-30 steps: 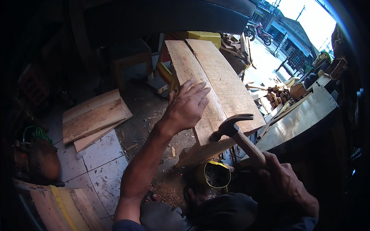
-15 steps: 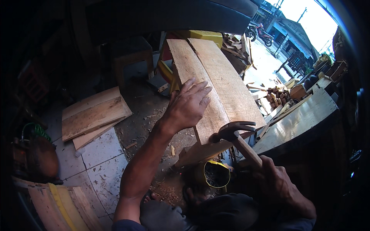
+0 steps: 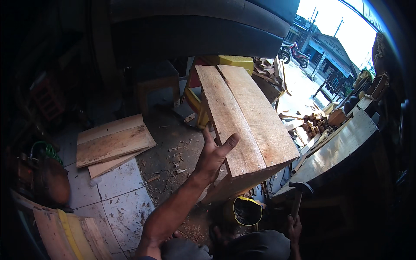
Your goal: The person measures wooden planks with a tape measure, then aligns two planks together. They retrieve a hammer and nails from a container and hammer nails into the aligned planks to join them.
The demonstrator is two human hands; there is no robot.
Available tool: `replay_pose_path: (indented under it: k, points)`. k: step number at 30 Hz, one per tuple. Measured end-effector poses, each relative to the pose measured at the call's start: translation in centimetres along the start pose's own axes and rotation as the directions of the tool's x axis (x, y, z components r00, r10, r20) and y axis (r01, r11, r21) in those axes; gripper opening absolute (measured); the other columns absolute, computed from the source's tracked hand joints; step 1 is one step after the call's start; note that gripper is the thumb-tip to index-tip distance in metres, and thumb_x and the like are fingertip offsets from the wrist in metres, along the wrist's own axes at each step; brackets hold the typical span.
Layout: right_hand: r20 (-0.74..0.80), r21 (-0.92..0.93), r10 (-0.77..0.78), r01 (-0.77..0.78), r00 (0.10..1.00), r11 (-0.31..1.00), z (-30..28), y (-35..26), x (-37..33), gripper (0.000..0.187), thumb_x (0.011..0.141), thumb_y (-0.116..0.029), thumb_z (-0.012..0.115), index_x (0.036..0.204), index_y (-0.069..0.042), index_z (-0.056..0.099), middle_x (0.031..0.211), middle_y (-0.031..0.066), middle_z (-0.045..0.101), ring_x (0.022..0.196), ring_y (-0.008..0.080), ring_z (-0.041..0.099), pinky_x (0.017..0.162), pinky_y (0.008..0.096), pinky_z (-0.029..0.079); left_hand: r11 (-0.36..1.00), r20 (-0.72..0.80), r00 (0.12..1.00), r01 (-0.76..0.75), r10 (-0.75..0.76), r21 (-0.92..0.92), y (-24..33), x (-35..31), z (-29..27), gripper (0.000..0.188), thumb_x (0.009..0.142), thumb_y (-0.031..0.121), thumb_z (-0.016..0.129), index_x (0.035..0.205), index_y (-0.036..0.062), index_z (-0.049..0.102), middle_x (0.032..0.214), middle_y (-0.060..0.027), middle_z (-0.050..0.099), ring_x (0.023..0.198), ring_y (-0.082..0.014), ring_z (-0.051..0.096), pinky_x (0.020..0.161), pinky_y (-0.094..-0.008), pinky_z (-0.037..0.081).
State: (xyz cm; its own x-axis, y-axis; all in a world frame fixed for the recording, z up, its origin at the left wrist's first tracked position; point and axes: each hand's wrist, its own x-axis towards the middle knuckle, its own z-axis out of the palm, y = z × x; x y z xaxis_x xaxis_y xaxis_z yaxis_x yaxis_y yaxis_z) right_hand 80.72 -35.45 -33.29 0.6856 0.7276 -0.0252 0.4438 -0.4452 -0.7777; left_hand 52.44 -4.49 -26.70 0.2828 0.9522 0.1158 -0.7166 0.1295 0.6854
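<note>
A wooden box point(image 3: 260, 125) stands in front of me, its top made of boards with a dark seam running lengthwise between them. My left hand point(image 3: 211, 159) grips its left edge, thumb resting on the top and the other fingers against the side, partly hidden. Down at the lower right, my right hand point(image 3: 294, 227) is wrapped round the handle of a claw hammer point(image 3: 297, 203). The hammer's head is up, beside the box and apart from it; its claw is lost in shadow.
A yellow-rimmed bucket point(image 3: 261, 212) with small dark pieces, perhaps nails, stands below the box. Joined boards point(image 3: 112, 143) lie on the tiled floor at left. A pale panel point(image 3: 342, 145) flanks the box at right. Wood scraps point(image 3: 316, 123) and a dark stool point(image 3: 156, 78) are beyond.
My left hand has slid from flat on the box top to gripping its left edge. My right hand has lowered the hammer from the box's near corner to the lower right. The view has shifted slightly.
</note>
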Motion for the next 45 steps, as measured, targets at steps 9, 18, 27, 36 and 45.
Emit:
replay_pose_path:
  k: [9, 18, 27, 36, 45]
  points:
    - [0.131, -0.359, 0.473, -0.403, 0.871, 0.842, 3.6, 13.4, -1.9, 0.041, 0.103, -0.034, 0.059, 0.125, 0.000, 0.058, 0.107, 0.0115, 0.063, 0.093, 0.0204, 0.064, 0.076, 0.0337, 0.054, 0.990, 0.132, 0.989, 0.049, -0.067, 0.135, 1.0, -5.7, 0.8, 0.077, 0.097, 0.012, 0.067, 0.151, -0.0005, 0.015, 0.141, -0.0176, 0.044, 0.133, -0.0249, 0.045, 0.114, -0.0400, 0.036]
    - [0.018, 0.385, -0.230, 0.206, 0.973, 0.900, 0.7, -9.8, 12.4, 0.059, 0.106, -0.042, 0.055, 0.143, 0.003, 0.049, 0.135, 0.0173, 0.056, 0.108, 0.0212, 0.062, 0.082, 0.0342, 0.058, 0.898, 0.355, 0.924, -0.031, -0.141, 0.438, 6.5, -2.9, -4.3, 0.084, 0.094, 0.033, 0.070, 0.156, -0.0042, 0.028, 0.149, -0.0184, 0.048, 0.137, -0.0248, 0.045, 0.117, -0.0370, 0.031]
    - [-0.360, -0.370, -0.713, 0.610, 0.601, 0.701, -2.2, -30.1, 24.9, 0.085, 0.093, -0.062, 0.063, 0.147, 0.001, 0.046, 0.145, 0.0267, 0.050, 0.129, 0.0384, 0.054, 0.108, 0.0456, 0.045, 0.553, 0.233, 0.847, 0.083, -0.478, 0.829, 14.5, 6.3, -9.6, 0.077, 0.094, 0.060, 0.064, 0.137, -0.0032, 0.057, 0.123, -0.0099, 0.068, 0.111, -0.0151, 0.063, 0.099, -0.0283, 0.048]
    - [0.132, -0.187, -0.404, 0.423, 0.905, 0.887, -3.3, -34.4, 27.4, 0.056, 0.095, -0.055, 0.063, 0.099, 0.001, 0.072, 0.062, -0.0014, 0.055, 0.050, 0.0098, 0.055, 0.040, 0.0250, 0.043, -0.027, -0.082, 0.993, 0.080, -0.084, 0.996, 13.4, 14.7, -9.3, 0.093, 0.092, 0.082, 0.041, 0.090, -0.0027, 0.079, 0.093, -0.0252, 0.074, 0.091, -0.0341, 0.073, 0.087, -0.0452, 0.055]
    - [0.049, 0.271, -0.325, 0.301, 0.944, 0.914, -1.8, -23.5, 17.4, 0.051, 0.102, -0.030, 0.060, 0.135, 0.008, 0.055, 0.092, 0.0126, 0.062, 0.054, 0.0129, 0.057, 0.043, 0.0242, 0.043, -0.402, 0.208, 0.978, -0.204, -0.035, 0.893, 15.6, 22.4, -6.9, 0.070, 0.100, 0.068, 0.043, 0.102, 0.0061, 0.076, 0.096, -0.0178, 0.073, 0.098, -0.0276, 0.071, 0.086, -0.0457, 0.054]
